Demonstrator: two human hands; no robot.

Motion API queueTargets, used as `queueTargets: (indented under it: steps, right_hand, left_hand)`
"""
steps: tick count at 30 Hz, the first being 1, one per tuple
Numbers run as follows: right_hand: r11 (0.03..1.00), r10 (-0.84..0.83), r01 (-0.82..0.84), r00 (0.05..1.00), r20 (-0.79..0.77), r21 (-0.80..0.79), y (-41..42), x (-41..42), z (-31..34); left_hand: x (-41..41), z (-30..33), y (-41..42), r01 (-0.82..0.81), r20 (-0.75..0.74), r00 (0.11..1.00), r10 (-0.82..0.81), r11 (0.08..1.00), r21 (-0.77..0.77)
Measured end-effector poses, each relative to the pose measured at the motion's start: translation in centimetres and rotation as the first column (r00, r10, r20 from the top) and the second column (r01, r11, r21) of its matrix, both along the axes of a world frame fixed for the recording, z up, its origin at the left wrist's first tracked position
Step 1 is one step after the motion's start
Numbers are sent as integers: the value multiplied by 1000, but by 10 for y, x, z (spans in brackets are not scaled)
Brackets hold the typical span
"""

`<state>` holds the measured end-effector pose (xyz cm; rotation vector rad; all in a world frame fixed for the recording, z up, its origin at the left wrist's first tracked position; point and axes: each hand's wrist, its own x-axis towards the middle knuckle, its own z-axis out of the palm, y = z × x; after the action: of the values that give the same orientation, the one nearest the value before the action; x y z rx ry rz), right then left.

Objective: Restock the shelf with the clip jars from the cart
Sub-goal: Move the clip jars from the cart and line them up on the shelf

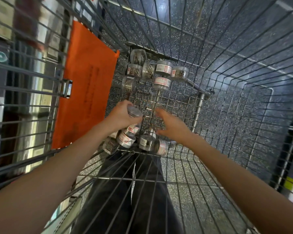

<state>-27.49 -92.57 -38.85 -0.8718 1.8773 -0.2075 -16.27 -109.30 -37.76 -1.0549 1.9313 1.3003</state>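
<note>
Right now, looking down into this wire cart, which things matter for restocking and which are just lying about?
Part of the job:
- clear plastic clip jar, gripped in the left hand
- near cluster of clear jars
- far cluster of clear jars
- right hand, open, reaching down
- grey wire cart

Just lying about:
- orange flat panel on the cart's side
- speckled dark floor

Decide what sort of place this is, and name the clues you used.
Probably a shop aisle. A wire shopping cart holds labelled clip jars, blurred stocked shelves run alongside, and the floor is speckled.
</note>
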Motion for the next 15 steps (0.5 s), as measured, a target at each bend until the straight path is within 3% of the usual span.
queueTargets:
  steps: [8,15]
  right_hand:
    - [980,86,-100,992,87,172,34,8,-17]
    - [956,122,-155,982,145,250,47,22,-30]
  left_hand:
    - [8,-5,1,119,38,992,-122,990,73]
    - [5,4,6,166,26,986,-166,986,-19]
